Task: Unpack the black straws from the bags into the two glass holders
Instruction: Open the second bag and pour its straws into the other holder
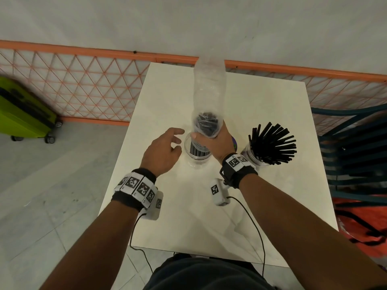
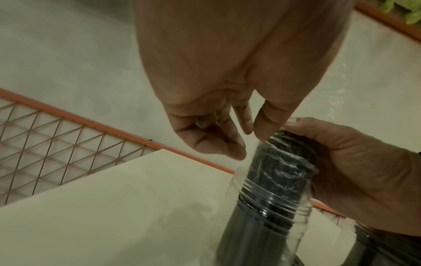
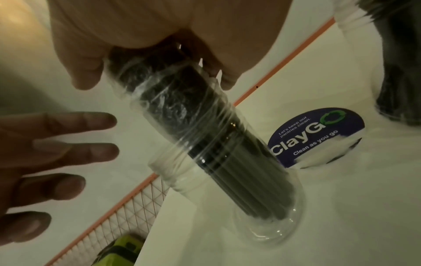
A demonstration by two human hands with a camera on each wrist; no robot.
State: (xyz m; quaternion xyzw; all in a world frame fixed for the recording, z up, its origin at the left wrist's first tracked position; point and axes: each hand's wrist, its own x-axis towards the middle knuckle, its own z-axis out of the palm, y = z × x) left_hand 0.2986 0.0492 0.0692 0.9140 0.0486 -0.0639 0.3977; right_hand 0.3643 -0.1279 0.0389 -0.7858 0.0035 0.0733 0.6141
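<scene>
Plastic film, thin and clear, is what the task mostly comes down to here, and it will likely crumple and slip under the fingers. Going left to right across the white surface (image 1: 209, 216): the left hand (image 1: 162, 152) hovers with fingers spread and relaxed, its grip empty, just beside the first glass holder (image 1: 198, 158). One bag (image 1: 209, 97) stands upright in that holder, its empty upper part rising tall. The right hand (image 1: 211, 140) has its grip wrapped around the bag low down, where the straw bundle (image 3: 198, 115) fills it, with the bundle's lower end inside the glass. That seems the sensible hold: the straws are light and stiff as a bundle but would scatter if loosened. The glass is fragile and could tip. A second glass holder (image 1: 254, 159) stands to the right, its black straws (image 1: 272, 143) fanned out. Count: two holders, one bag in view, two hands.
</scene>
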